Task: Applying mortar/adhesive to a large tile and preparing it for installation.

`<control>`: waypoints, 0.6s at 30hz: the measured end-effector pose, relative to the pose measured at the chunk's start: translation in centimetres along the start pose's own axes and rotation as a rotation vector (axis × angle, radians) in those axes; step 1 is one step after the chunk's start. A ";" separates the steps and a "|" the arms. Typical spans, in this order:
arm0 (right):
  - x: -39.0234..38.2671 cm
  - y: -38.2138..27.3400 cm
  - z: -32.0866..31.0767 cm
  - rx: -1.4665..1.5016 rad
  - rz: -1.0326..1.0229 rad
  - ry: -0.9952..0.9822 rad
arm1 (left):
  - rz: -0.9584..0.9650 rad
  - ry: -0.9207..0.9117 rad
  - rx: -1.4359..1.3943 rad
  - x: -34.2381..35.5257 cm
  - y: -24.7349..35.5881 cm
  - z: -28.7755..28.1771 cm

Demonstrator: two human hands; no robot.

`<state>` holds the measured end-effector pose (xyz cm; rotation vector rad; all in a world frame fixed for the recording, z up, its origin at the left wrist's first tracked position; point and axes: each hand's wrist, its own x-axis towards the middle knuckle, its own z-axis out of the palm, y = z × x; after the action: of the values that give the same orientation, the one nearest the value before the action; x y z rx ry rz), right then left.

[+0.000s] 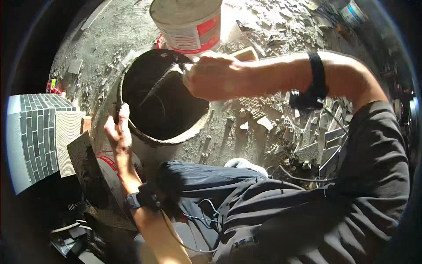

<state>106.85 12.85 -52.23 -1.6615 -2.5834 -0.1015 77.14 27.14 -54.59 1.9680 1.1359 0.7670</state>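
The fingers of the left hand (118,125) are being clenched around the near-left rim of a large mortar-crusted bucket (176,138), which is standing on the dusty floor (110,39) just in front of the person's knee. The fingers of the right hand (215,77) are being closed around the upper end of a dark tool handle (163,81) (its lower end is lost in the shadowed interior, so what it carries cannot be told). The handle is being held slanted down into the bucket from the far-right rim. A second, white-and-red bucket (189,24) is standing just beyond, touching or nearly touching the first. Broken tile pieces (307,141) are lying scattered to the right, and a grey tiled panel (37,132) is seen at the left edge.
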 end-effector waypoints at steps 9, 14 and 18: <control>15.2 0.6 8.4 -0.406 -0.304 -0.281 | -0.033 -0.057 0.150 1.3 -1.8 -2.4; 9.5 -1.5 21.9 -0.129 0.177 -0.520 | 0.132 -0.083 0.163 2.3 -1.9 4.2; 9.7 -8.1 18.6 0.334 0.290 -0.698 | 0.117 -0.014 0.211 -0.2 -2.6 1.4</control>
<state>95.07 20.06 -69.98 -2.1732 -2.4938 1.0325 76.93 27.41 -57.57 2.2276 1.1404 0.7158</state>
